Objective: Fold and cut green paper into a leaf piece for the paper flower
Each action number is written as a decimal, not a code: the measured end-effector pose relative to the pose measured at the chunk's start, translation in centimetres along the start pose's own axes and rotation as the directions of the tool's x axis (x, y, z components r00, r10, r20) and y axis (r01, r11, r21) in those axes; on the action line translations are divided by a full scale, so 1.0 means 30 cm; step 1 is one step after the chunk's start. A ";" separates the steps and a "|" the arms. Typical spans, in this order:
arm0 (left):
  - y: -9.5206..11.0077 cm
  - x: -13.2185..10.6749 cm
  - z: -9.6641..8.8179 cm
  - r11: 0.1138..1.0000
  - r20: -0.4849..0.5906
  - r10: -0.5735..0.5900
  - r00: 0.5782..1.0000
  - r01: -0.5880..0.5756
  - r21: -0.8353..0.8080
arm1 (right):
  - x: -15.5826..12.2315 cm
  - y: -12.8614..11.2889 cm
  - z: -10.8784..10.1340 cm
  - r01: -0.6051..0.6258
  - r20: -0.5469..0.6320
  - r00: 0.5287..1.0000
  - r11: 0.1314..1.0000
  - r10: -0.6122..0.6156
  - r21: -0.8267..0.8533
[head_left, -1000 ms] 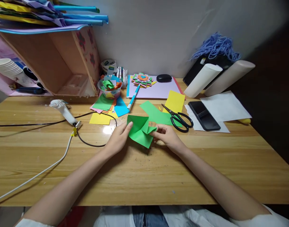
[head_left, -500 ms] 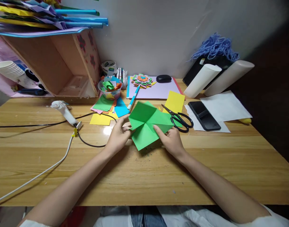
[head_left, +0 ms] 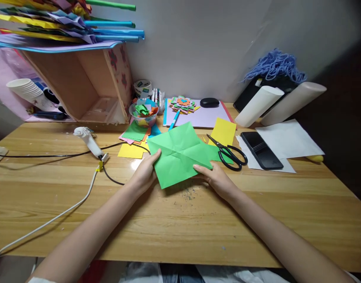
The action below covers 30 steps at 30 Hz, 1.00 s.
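Note:
A square of green paper point(head_left: 180, 151), marked with crossing fold creases, is spread nearly flat just above the table. My left hand point(head_left: 146, 171) pinches its left edge, thumb on top and fingers underneath. On the lower right edge, my right hand point(head_left: 217, 179) grips the sheet the same way. Black-handled scissors point(head_left: 229, 153) lie just beyond my right hand, partly over another green piece point(head_left: 214, 151). Behind the sheet, a yellow paper point(head_left: 223, 131) rests on the table.
A bowl of paper scraps point(head_left: 143, 114) and stacked coloured papers point(head_left: 135, 131) are at the back left. A layered paper flower point(head_left: 183, 104) lies on a lilac sheet. The phone point(head_left: 261, 150) is at right. A white glue gun point(head_left: 87, 141) and its cable point(head_left: 71, 202) occupy the left.
The green paper has gone from partly folded to opened out nearly flat. My left thumb has come onto its top side. The whole view has shifted slightly.

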State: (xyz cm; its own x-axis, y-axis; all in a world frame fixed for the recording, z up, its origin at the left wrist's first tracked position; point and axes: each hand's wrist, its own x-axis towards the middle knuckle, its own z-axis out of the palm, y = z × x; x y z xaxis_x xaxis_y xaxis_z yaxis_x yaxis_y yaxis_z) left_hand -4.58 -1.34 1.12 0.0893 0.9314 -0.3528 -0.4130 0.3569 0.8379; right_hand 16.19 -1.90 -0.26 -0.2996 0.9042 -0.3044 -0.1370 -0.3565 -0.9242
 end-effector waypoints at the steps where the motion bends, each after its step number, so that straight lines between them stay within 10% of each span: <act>1: 0.011 -0.003 -0.004 0.999 0.001 -0.003 1.000 0.003 0.042 | 0.004 -0.008 -0.015 -0.007 0.005 1.000 1.000 0.007 -0.015; 8: 0.051 -0.014 -0.036 0.902 0.199 -0.001 0.980 -0.085 0.424 | 0.015 -0.030 -0.046 -0.018 -0.017 1.000 1.000 0.017 -0.019; 11: 0.034 -0.010 -0.032 0.807 0.153 0.167 0.974 -0.224 0.546 | 0.011 -0.008 -0.008 0.073 0.014 0.997 0.997 -0.074 0.038; 15: 0.004 -0.035 0.007 0.299 0.165 0.599 0.783 -0.411 0.861 | 0.004 0.018 0.027 0.118 -0.117 0.986 0.993 -0.118 -0.010; 19: -0.027 -0.067 0.052 -0.104 0.512 0.464 0.722 -0.530 0.842 | -0.011 0.020 0.048 0.066 -0.063 0.996 0.996 -0.062 0.067; 30: -0.039 -0.063 0.050 -0.059 0.610 0.333 0.719 -0.630 0.775 | -0.024 0.033 0.050 0.070 0.130 0.988 0.994 -0.081 0.085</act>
State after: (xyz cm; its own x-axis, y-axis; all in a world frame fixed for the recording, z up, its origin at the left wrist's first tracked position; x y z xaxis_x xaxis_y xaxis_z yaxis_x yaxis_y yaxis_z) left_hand -2.90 -3.41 1.43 0.4797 0.8319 0.2791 0.6700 -0.5526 0.4957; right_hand 14.85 -3.24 -0.61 -0.4075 0.8919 -0.1964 -0.2373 -0.3110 -0.9203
